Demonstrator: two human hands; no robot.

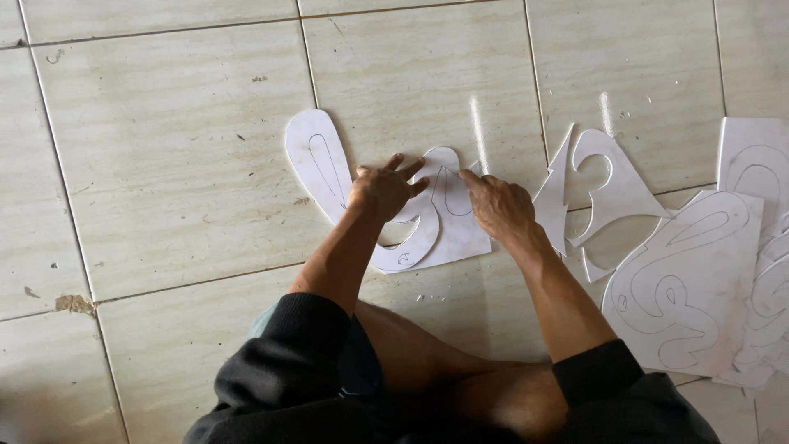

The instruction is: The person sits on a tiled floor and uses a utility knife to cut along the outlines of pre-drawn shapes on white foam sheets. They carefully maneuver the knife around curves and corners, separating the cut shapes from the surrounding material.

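Note:
A white paper cut-out (322, 164) with curved pencil outlines lies on the beige floor tiles (181, 148) in front of me. My left hand (383, 191) rests flat on it with fingers spread, pressing it down. My right hand (498, 205) is just to the right, fingers curled, its fingertip touching the paper's upper edge near a drawn loop (450, 191). Whether that hand holds a small tool is hidden.
White paper offcuts (610, 191) lie to the right of my right hand. Further right sits a stack of sheets with drawn curvy shapes (689, 284). My bent knee and dark sleeves (304, 362) fill the bottom of the view.

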